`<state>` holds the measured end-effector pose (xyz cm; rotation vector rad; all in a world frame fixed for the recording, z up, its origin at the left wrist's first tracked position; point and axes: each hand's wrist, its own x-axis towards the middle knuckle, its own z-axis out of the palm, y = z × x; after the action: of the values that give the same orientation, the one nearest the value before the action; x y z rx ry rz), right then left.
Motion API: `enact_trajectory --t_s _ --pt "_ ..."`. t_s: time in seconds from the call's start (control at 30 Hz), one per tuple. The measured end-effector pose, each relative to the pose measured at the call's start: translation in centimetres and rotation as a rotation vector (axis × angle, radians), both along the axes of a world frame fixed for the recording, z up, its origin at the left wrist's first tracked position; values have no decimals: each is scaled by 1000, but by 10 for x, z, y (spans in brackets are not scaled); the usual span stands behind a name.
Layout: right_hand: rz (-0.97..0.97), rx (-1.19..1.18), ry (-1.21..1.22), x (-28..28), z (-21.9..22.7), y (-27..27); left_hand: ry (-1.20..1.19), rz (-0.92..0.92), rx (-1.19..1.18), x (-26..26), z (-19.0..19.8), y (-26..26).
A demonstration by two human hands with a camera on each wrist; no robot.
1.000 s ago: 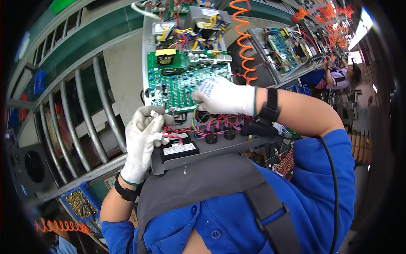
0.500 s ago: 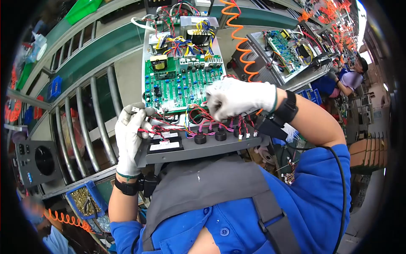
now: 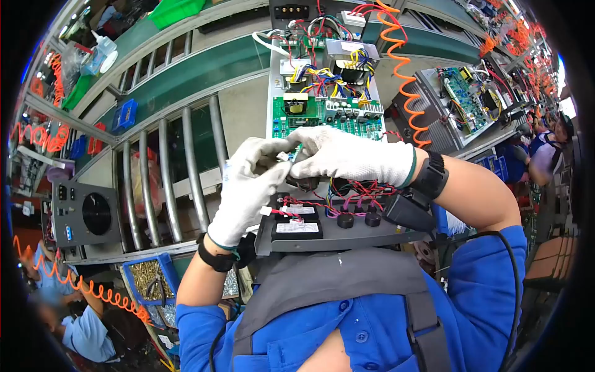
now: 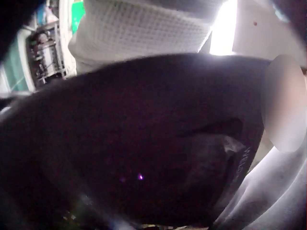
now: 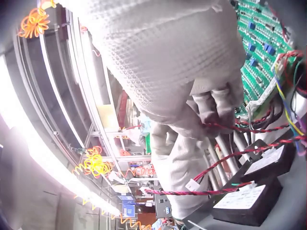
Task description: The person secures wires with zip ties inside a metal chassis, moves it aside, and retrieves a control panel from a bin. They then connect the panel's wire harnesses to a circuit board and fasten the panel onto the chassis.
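Above the grey front panel [image 3: 347, 239], at twelve o'clock from it, the left hand [image 3: 248, 192] and right hand [image 3: 347, 155] pinch a small white connector [image 3: 284, 157] on red twisted wires [image 5: 230, 158], seemingly mid-plugging; seating it squarely likely comes next.

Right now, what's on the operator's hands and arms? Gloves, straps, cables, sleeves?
Both the left hand and the right hand wear white knit gloves with green-trimmed cuffs. Each wrist carries a black strap with a small black camera unit; a thin black cable runs from the right one along the arm. Short blue work-shirt sleeves and a grey apron with shoulder straps complete it.
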<state>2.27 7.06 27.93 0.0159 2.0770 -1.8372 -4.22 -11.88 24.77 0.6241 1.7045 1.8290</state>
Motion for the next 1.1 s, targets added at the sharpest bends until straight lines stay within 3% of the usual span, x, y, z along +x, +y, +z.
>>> enact_trajectory --t_s 0.1,0.17,0.23,0.3,0.33,0.37,0.47,0.53,0.57,0.63,0.7,0.77,0.9,0.97,1.0,1.1 --pt "-53 98 -3 4 -4 9 636 -79 -182 -16 3 -3" --pt "-110 111 -1 7 2 6 790 -155 -221 -25 0 0" --pt "-104 365 -50 13 19 2 685 -221 -361 -26 5 5" --pt "-108 603 188 17 4 2 384 -253 -332 -27 -9 13" --pt "-144 627 282 18 -2 5 78 -269 -260 -24 -12 17" --pt "-174 649 381 17 -6 8 -7 -319 -319 -26 -1 20" --pt "-147 546 277 15 -7 11 -8 -320 -320 -28 -9 21" --pt "-120 530 297 13 -11 11 283 -311 -282 -35 -14 10" --pt "-89 640 283 9 -12 12 301 -204 -275 -39 -15 5" --pt "-50 744 267 1 -18 9 -3 -35 -334 -47 -15 -12" --pt "52 939 465 -6 -27 4 86 -12 -304 -44 -22 -25" --pt "107 950 402 -14 -26 -8 708 -166 -299 -36 -28 -31" --pt "292 1125 367 -25 -20 -16 652 -264 -439 -30 -28 -30" --pt "443 1250 279 -29 -11 -23 622 -264 -398 -32 -37 -36" --pt "451 1238 394 -25 -22 -20 594 -267 -360 -32 -40 -38" --pt "526 1364 395 -24 -20 -28 550 -235 -309 -27 -45 -37"
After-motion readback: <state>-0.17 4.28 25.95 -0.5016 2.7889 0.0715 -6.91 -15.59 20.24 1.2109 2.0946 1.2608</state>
